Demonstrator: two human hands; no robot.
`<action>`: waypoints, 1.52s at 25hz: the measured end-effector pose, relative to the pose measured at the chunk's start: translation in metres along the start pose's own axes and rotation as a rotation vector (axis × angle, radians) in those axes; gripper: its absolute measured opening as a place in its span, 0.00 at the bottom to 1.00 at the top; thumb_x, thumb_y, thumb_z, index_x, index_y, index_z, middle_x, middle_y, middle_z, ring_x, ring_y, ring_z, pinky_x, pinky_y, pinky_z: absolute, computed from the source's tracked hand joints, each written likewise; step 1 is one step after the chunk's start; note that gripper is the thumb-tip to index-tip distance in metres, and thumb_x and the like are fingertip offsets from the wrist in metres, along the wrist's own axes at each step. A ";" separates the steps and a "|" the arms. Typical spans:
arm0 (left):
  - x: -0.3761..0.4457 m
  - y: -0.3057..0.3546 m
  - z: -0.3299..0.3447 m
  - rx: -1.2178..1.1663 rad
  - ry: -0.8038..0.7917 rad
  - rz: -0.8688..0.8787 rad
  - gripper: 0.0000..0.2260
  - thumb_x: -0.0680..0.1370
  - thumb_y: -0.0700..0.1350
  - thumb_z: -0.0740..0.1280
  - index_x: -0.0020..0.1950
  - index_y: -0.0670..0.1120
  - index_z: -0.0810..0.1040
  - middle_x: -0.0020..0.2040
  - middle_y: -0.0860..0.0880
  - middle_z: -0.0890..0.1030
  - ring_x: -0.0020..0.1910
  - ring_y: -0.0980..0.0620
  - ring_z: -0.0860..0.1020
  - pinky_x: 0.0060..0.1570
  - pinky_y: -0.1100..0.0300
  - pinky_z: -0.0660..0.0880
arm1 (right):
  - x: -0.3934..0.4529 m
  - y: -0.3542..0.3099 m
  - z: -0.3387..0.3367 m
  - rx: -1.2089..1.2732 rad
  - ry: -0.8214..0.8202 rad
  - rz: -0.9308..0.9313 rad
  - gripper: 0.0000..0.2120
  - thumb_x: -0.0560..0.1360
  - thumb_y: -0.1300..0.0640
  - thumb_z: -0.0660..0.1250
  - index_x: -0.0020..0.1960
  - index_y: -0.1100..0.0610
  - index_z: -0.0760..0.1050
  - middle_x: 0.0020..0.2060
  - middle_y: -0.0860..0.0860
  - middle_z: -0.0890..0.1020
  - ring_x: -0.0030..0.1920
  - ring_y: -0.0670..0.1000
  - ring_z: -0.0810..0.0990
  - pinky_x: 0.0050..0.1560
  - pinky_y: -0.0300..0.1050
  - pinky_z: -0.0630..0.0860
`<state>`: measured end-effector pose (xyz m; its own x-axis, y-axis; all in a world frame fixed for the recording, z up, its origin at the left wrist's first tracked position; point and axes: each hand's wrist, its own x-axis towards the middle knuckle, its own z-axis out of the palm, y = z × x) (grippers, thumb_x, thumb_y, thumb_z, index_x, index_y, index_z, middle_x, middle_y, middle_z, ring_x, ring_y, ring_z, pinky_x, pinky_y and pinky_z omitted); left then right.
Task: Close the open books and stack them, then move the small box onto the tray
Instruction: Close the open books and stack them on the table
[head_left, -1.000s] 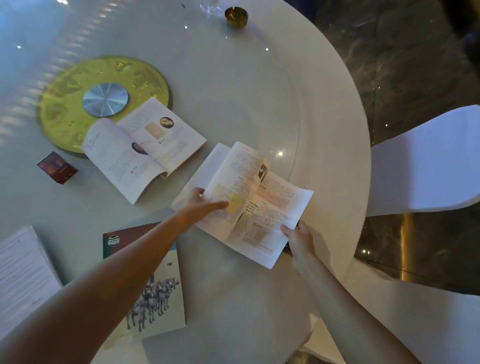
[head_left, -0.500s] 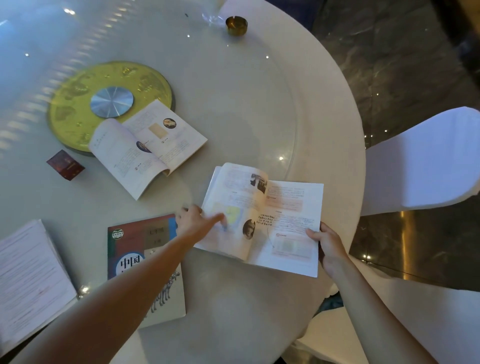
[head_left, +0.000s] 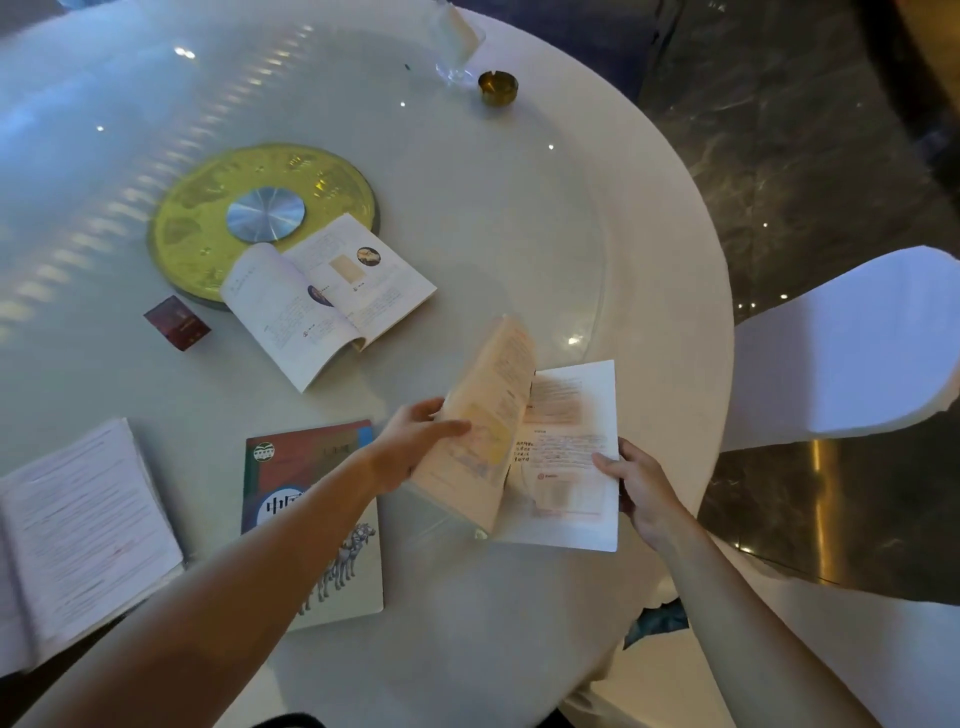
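Note:
My left hand (head_left: 415, 441) grips the left half of an open book (head_left: 566, 452) and holds it raised, tilted toward the right half. My right hand (head_left: 641, 491) holds that book's right edge flat on the table. A second open book (head_left: 327, 301) lies farther back, partly over the round yellow tray (head_left: 208, 218). A closed book with horses on its cover (head_left: 332, 519) lies under my left forearm. The small dark red box (head_left: 177, 322) sits on the table just left of the tray.
A thick open stack of printed pages (head_left: 78, 525) lies at the left edge. A brass ashtray (head_left: 497, 87) and a glass (head_left: 457, 41) stand at the back. A white chair (head_left: 852, 348) is at the right beyond the round white table's rim (head_left: 675, 260).
The near book was slid toward me and squared up. Its left half has now swung up off the table under my left hand, folding toward the right half held by my right hand.

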<state>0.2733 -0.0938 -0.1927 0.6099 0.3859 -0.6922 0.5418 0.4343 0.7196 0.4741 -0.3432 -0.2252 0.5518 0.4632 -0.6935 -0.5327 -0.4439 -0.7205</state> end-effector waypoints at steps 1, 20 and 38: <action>-0.009 0.004 0.003 0.025 -0.012 0.021 0.21 0.76 0.46 0.74 0.69 0.51 0.77 0.56 0.43 0.86 0.50 0.44 0.87 0.52 0.41 0.83 | -0.003 -0.003 0.009 -0.009 -0.014 -0.015 0.13 0.79 0.62 0.69 0.60 0.51 0.85 0.56 0.53 0.90 0.49 0.53 0.90 0.57 0.57 0.83; -0.130 -0.114 -0.107 -0.268 0.634 0.145 0.11 0.77 0.46 0.73 0.59 0.54 0.80 0.50 0.49 0.84 0.49 0.53 0.82 0.43 0.57 0.79 | -0.071 0.001 0.234 -0.293 -0.319 -0.030 0.24 0.85 0.41 0.58 0.59 0.55 0.86 0.49 0.56 0.90 0.47 0.58 0.88 0.50 0.58 0.84; -0.106 -0.194 -0.158 0.498 0.740 0.021 0.19 0.79 0.45 0.67 0.71 0.47 0.76 0.56 0.44 0.77 0.57 0.44 0.76 0.59 0.51 0.76 | -0.052 0.096 0.298 -1.069 0.009 -0.210 0.08 0.78 0.63 0.64 0.56 0.61 0.79 0.54 0.58 0.84 0.55 0.61 0.83 0.50 0.52 0.78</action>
<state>0.0119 -0.0901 -0.2680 0.1867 0.8913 -0.4132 0.8282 0.0834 0.5542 0.2027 -0.1814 -0.2580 0.5737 0.6043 -0.5530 0.4040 -0.7960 -0.4508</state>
